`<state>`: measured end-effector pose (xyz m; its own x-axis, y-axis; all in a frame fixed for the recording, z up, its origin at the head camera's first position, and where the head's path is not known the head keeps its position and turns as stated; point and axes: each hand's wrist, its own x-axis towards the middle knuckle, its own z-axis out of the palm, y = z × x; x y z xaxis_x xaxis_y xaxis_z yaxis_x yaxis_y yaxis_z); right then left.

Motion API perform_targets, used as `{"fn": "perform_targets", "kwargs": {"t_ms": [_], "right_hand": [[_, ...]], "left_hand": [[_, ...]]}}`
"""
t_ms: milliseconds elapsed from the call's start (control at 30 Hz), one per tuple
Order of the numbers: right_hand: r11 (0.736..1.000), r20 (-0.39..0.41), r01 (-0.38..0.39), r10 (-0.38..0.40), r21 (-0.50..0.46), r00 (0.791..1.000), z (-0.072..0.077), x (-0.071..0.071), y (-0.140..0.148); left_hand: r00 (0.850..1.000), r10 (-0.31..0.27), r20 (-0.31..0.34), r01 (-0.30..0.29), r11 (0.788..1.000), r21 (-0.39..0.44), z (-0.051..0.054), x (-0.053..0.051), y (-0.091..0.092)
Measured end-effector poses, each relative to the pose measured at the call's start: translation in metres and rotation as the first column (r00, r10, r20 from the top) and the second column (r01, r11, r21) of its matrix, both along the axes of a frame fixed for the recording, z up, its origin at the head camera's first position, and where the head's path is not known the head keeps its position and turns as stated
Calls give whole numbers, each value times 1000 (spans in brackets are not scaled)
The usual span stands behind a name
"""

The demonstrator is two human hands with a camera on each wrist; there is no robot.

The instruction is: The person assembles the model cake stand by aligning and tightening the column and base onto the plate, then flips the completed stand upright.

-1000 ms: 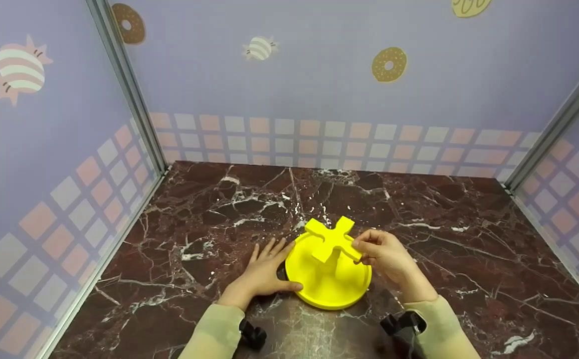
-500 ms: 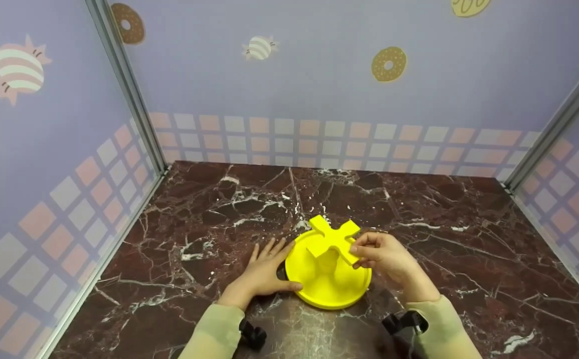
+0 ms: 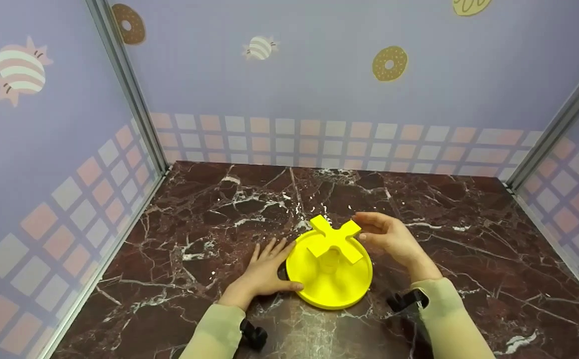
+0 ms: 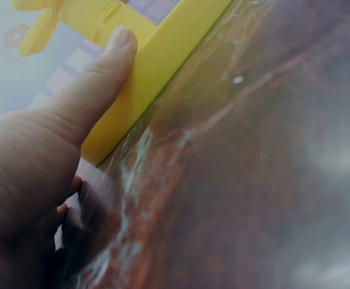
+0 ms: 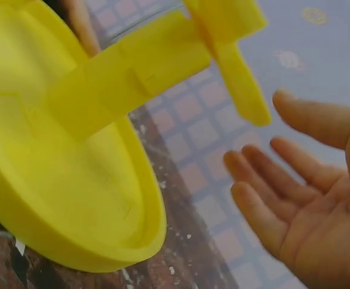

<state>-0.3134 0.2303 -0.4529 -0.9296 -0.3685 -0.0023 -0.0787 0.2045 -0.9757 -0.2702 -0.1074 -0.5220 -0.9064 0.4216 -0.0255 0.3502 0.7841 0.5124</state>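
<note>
A yellow round base [image 3: 329, 291] with a raised rim stands on the table in the head view. From its middle rises a thick yellow post [image 5: 133, 69], topped by a yellow cross-shaped handle [image 3: 335, 240]. My left hand [image 3: 264, 271] lies along the base's left side with fingers spread and fairly straight. In the left wrist view its thumb [image 4: 97, 81] rests over the rim. My right hand [image 3: 391, 239] is just right of the cross handle, its fingers apart from it. The right wrist view shows a gap between the right fingertips and the nearest arm of the handle.
A dark red marbled table [image 3: 469, 259] with white veins and small white specks spreads around the base. Purple walls [image 3: 314, 75] with checkered and sweets patterns enclose it at the back and sides. Black wrist straps [image 3: 254, 335] sit on both arms.
The cross handle turned clockwise, then my right hand let go of it and moved a little up and right. My left hand and the base have stayed in place.
</note>
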Motion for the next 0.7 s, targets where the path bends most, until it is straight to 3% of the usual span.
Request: {"fn": "perform_targets", "kwargs": {"t_ms": [200, 500, 700], "right_hand": [[996, -24, -83, 83, 13, 996, -3, -9, -1], [999, -37, -40, 40, 18, 999, -7, -5, 4], [999, -104, -8, 13, 45, 995, -9, 5, 7]], "left_hand": [[1000, 2, 0, -2, 1000, 1, -1, 0, 0], [1000, 2, 6, -2, 1000, 2, 0, 0, 0], [1000, 1, 7, -1, 1000, 1, 0, 0, 0]]}}
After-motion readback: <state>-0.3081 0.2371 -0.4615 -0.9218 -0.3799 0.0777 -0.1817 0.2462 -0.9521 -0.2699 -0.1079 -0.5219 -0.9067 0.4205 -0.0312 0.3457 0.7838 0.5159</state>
